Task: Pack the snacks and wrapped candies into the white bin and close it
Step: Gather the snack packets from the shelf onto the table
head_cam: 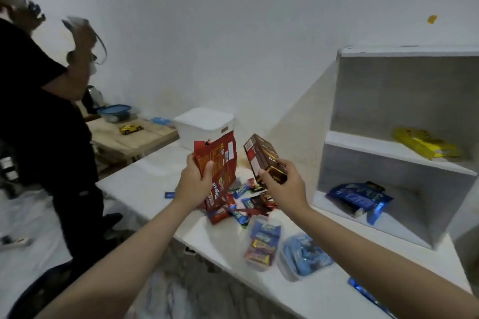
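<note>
1. Fingers on the left hand (195,184) are wrapped around a torn-open red snack bag (217,176), and the right hand (281,181) is pinching a brown snack box (261,156) by its lower end. Both are held up over the pile of wrapped candies (250,201) on the white counter (145,184).
2. The white bin (204,125) sits at the far end of the counter with its lid on, as far as I can tell. With both hands full, nothing can lift that lid, so something probably has to go back down first.
3. That red bag's top is ripped, so tilting it on the way over could spill whatever's inside.
4. The box is only held at one end and leaning, so it could easily twist out of that grip.
5. Loose candies lie near the counter's front edge, and a careless sweep could knock some to the floor.
6. Clear tubs of sweets (261,243) sit closer in, and I'm not sure everything fits with the lid closing flat.
</note>
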Motion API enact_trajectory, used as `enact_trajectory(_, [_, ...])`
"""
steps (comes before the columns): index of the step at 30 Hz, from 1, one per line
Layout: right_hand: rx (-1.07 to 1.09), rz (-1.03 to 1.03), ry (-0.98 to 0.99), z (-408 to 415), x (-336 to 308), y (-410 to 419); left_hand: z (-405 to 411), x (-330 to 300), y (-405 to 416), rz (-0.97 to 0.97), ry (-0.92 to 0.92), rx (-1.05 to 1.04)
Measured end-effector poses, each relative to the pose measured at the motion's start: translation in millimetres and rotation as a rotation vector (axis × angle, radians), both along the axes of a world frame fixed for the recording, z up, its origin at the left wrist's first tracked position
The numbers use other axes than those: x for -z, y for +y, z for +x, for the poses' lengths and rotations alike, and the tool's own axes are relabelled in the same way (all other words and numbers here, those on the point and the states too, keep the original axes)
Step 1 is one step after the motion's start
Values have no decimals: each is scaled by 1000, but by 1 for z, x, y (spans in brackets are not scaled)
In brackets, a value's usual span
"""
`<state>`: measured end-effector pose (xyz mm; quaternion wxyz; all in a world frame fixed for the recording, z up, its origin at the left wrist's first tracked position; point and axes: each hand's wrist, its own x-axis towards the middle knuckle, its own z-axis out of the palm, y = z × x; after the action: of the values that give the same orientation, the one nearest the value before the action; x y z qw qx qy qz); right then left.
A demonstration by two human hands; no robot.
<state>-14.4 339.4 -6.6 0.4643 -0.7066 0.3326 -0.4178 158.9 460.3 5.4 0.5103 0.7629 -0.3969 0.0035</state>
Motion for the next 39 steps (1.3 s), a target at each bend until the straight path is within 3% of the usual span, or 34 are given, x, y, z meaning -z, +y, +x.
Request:
enact_trajectory(8, [-243,137,56,104,21,100,75,31,127,27,139,-259])
enact_trajectory(18, [-522,269,262,245,79,182,174,106,228,58,373,-628])
enact_trajectory(30, [-725,466,493,430,150,207,300,180,278,198,514,-941])
enact_trajectory(39, [-709,611,694,518,201,240,373,228,303,249,657,-1094])
